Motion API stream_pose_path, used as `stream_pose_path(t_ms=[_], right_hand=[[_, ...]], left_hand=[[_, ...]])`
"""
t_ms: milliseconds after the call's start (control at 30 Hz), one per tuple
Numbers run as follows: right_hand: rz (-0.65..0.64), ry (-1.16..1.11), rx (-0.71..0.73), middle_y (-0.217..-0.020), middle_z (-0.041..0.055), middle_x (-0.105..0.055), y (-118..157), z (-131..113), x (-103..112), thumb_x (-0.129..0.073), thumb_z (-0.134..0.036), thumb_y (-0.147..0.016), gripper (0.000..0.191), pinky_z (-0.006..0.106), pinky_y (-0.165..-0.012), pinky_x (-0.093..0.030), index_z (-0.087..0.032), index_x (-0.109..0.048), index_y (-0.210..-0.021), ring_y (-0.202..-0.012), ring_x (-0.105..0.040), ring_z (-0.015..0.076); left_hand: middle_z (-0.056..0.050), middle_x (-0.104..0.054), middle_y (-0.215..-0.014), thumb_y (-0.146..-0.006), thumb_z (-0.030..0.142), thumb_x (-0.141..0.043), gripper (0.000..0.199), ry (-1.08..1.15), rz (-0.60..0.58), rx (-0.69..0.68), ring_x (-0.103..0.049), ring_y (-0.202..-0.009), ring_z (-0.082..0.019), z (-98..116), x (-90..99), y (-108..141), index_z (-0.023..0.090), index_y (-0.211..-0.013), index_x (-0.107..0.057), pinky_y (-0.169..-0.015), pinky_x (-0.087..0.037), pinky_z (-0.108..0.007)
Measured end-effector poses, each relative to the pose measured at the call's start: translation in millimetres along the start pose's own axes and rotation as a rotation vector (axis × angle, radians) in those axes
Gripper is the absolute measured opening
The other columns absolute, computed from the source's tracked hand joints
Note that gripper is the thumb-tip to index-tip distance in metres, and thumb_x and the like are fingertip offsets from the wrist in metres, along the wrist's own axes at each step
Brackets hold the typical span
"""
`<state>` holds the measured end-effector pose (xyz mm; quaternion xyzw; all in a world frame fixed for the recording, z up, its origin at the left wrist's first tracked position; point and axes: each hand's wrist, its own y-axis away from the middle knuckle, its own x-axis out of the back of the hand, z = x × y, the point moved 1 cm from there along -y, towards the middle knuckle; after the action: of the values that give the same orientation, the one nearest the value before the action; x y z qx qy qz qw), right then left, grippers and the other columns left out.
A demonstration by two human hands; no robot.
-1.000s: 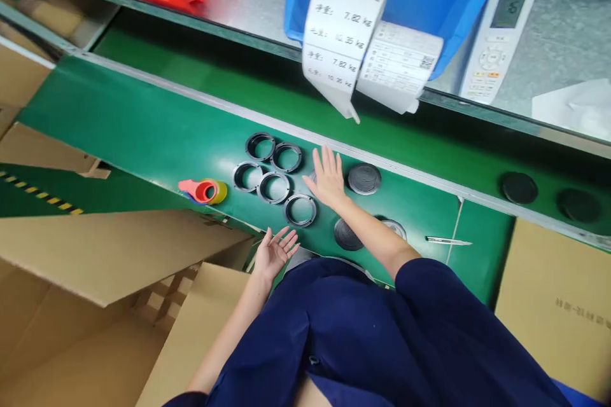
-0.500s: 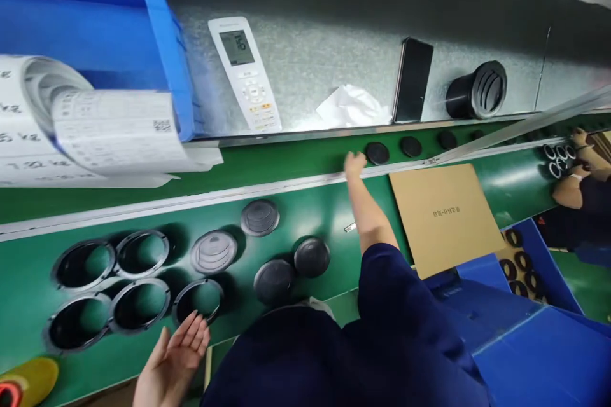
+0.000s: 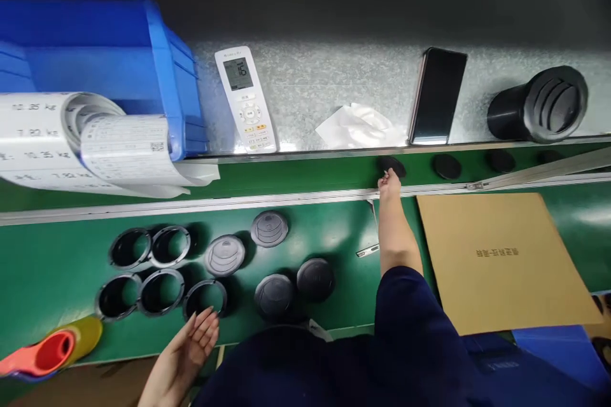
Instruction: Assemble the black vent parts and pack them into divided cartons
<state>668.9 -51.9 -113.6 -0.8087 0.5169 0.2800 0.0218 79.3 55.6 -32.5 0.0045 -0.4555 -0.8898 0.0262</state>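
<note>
As the three-o'clock disc (image 3: 397, 166) is looking light, my right hand (image 3: 390, 185) is touching its graspable rim, hold unclear, left hand (image 3: 185, 357) empty.

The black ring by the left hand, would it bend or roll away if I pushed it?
The ring would likely slide, not roll, as its opening faces up. It's probably stiff, given its neat round shape, and maybe light, being hollow.

On my feed the metal shelf (image 3: 296, 102) darkens to near black along the top, while glare whitens the green counter (image 3: 594, 213) at far right. Shadows pool right of the black rings (image 3: 149, 296); wide-angle stretching distorts the edges.
</note>
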Motion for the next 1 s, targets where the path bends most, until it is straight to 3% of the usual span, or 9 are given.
stream_pose_path(t_ms=[133,267,333,433,500,567,733,833,1000], right_hand=[[-0.105,-0.149,-0.309,-0.047,-0.0138,-0.028,77.0,78.7,-79.6,-0.066,-0.041,-0.099,0.040,0.014,-0.037,-0.025,-0.020,-0.047,-0.070,-0.038,-0.020,0.0018],[-0.529,-0.341,-0.879,-0.045,-0.0133,-0.029,245.5,158.8,-161.8,-0.081,-0.031,-0.087,0.044,0.012,-0.035,-0.025,-0.019,-0.044,-0.068,-0.037,-0.024,0.0020],[-0.743,-0.342,-1.102,-0.046,-0.0123,-0.033,324.4,175.3,-184.5,-0.084,-0.031,-0.084,0.043,0.012,-0.036,-0.027,-0.019,-0.046,-0.067,-0.038,-0.027,0.0022],[-1.035,-0.245,-1.196,-0.055,-0.0066,-0.051,396.0,173.7,-197.6,-0.083,-0.046,-0.084,0.039,0.014,-0.042,-0.037,-0.016,-0.059,-0.076,-0.042,-0.039,0.0029],[-1.320,-0.055,-1.065,-0.065,-0.0001,-0.062,412.5,160.2,-199.2,-0.072,-0.064,-0.087,0.050,0.019,-0.046,-0.044,-0.015,-0.068,-0.085,-0.046,-0.047,0.0061],[-1.522,0.184,-0.699,-0.071,0.0045,-0.067,411.0,142.3,-200.9,-0.059,-0.073,-0.092,0.060,0.025,-0.053,-0.049,-0.015,-0.074,-0.095,-0.052,-0.054,0.0111],[-1.186,0.660,0.525,-0.118,0.0108,-0.063,385.4,119.1,-215.8,-0.050,-0.061,-0.101,0.046,0.047,-0.108,-0.043,-0.029,-0.079,-0.118,-0.118,-0.053,0.0282],[-1.196,0.836,0.708,-0.126,0.0115,-0.057,383.5,133.5,-220.7,-0.041,-0.057,-0.105,0.049,0.050,-0.116,-0.034,-0.029,-0.079,-0.119,-0.127,-0.044,0.0305],[-1.305,0.895,0.651,-0.130,0.0101,-0.053,394.4,146.5,-217.8,-0.020,-0.061,-0.108,0.067,0.049,-0.119,-0.030,-0.030,-0.079,-0.120,-0.129,-0.042,0.0285]], left_hand=[[-0.013,-0.073,-0.116,-0.090,0.008,-0.060,0.024,-0.035,-0.157,-0.072,-0.071,-0.104,-0.020,-12.2,-18.6,4.7,0.013,-0.110,-0.071,-0.094,-0.057,-0.030],[-0.008,-0.055,-0.153,-0.081,0.005,-0.072,0.071,0.143,-0.470,-0.324,-0.046,-0.146,-0.027,-13.5,-37.7,8.5,0.033,-0.144,-0.055,-0.121,-0.038,-0.048],[-0.003,-0.053,-0.155,-0.081,0.004,-0.069,0.086,0.262,-0.532,-0.416,-0.046,-0.147,-0.026,-9.0,-35.2,7.4,0.042,-0.153,-0.042,-0.121,-0.037,-0.051],[-0.010,-0.065,-0.141,-0.092,0.024,-0.061,0.061,0.395,-0.518,-0.387,-0.056,-0.137,-0.034,-3.3,-16.5,10.9,0.027,-0.152,-0.047,-0.116,-0.043,-0.055],[-0.014,-0.069,-0.133,-0.098,0.045,-0.052,0.053,0.453,-0.517,-0.353,-0.057,-0.134,-0.038,-1.5,-0.3,18.6,0.017,-0.144,-0.055,-0.114,-0.044,-0.058],[-0.015,-0.070,-0.131,-0.099,0.058,-0.044,0.060,0.492,-0.547,-0.351,-0.056,-0.135,-0.039,-1.7,14.5,28.5,0.016,-0.140,-0.059,-0.113,-0.044,-0.060],[-0.017,-0.066,-0.137,-0.098,0.066,-0.039,0.067,0.557,-0.703,-0.289,-0.053,-0.136,-0.040,-14.7,38.5,48.2,0.017,-0.141,-0.057,-0.109,-0.043,-0.066],[-0.020,-0.067,-0.132,-0.098,0.064,-0.043,0.065,0.550,-0.762,-0.243,-0.059,-0.128,-0.043,-28.4,48.4,51.5,0.015,-0.137,-0.059,-0.102,-0.047,-0.069],[-0.021,-0.068,-0.129,-0.095,0.068,-0.046,0.066,0.565,-0.786,-0.196,-0.065,-0.117,-0.044,-43.8,62.0,53.0,0.018,-0.136,-0.058,-0.094,-0.049,-0.072]])
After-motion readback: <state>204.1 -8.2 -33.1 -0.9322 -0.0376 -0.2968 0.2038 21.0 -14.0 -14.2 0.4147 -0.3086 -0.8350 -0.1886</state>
